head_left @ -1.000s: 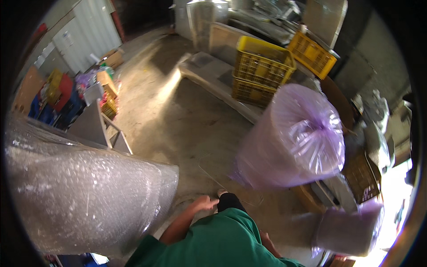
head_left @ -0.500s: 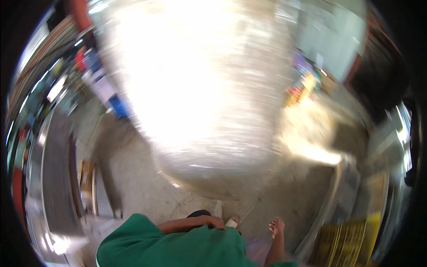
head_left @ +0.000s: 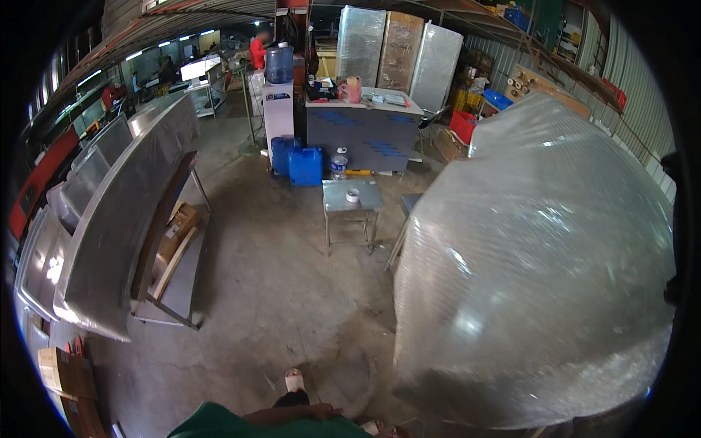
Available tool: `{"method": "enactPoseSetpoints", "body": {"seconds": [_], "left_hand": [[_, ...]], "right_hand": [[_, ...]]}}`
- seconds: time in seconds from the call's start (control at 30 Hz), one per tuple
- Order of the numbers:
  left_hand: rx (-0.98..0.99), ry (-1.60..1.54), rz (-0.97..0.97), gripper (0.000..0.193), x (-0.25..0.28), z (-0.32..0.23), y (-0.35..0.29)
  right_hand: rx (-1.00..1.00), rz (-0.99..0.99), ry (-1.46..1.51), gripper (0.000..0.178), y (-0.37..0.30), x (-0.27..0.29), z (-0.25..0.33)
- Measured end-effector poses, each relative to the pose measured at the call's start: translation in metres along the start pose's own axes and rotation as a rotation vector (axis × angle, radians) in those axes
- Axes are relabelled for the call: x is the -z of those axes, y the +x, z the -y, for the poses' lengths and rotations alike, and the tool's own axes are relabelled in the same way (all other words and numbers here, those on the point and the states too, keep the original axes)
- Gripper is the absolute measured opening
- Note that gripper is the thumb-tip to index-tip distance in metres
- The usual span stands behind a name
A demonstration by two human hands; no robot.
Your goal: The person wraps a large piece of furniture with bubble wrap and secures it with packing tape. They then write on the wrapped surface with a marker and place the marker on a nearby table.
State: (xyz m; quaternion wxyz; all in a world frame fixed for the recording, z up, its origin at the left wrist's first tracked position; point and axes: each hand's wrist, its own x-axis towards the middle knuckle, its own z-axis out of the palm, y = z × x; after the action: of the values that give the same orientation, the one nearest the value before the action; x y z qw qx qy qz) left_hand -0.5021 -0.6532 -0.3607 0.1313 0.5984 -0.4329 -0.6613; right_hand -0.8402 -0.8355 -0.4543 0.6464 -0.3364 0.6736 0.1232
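Note:
My left hand (head_left: 326, 412) hangs low in front of my green shirt (head_left: 219, 422), its forearm crossing from the left. Its fingers look loosely curled, with nothing visible in them. At the bottom edge only a small part of my right hand (head_left: 396, 432) shows, so its fingers cannot be made out. Nearest on the right stands a big bulky item wrapped in clear bubble wrap (head_left: 533, 263), apart from both hands. A small metal table (head_left: 365, 203) stands ahead, with a roll of tape (head_left: 353, 195) on top.
On the left, wrapped panels (head_left: 124, 197) lean beside a metal frame holding cardboard (head_left: 177, 230). Cartons (head_left: 69, 387) stand lower left. Ahead are a grey desk (head_left: 358, 135), blue jugs (head_left: 305, 166), a water dispenser (head_left: 279, 109) and tall wrapped units (head_left: 436, 66). A person in red (head_left: 258, 52) is farther back.
My view has turned and steadied. The bright wrapped bulk that filled the middle is gone from there; a wrapped item now fills the right. My right hand has dropped to the bottom edge.

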Motion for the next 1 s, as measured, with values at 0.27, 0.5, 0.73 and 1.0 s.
{"method": "enactPoseSetpoints", "body": {"seconds": [0.27, 0.5, 0.73, 1.0], "left_hand": [[-0.079, -0.146, -0.500, 0.074, 0.134, 0.050, -0.079], [0.317, -0.821, -0.674, 0.058, 0.262, 0.166, -0.122], [0.529, -1.283, -1.062, 0.053, 0.370, 0.271, -0.213], [0.659, -1.314, -1.190, 0.058, 0.485, 0.258, -0.245]], "right_hand": [[-0.001, 0.008, 0.034, 0.038, -0.051, -0.121, 0.095], [-0.048, 0.012, 0.093, 0.040, -0.033, -0.200, 0.187], [-0.071, -0.040, -0.101, 0.031, 0.022, -0.304, 0.386], [0.480, 0.204, -0.319, 0.036, 0.042, -0.496, 0.746]]}}
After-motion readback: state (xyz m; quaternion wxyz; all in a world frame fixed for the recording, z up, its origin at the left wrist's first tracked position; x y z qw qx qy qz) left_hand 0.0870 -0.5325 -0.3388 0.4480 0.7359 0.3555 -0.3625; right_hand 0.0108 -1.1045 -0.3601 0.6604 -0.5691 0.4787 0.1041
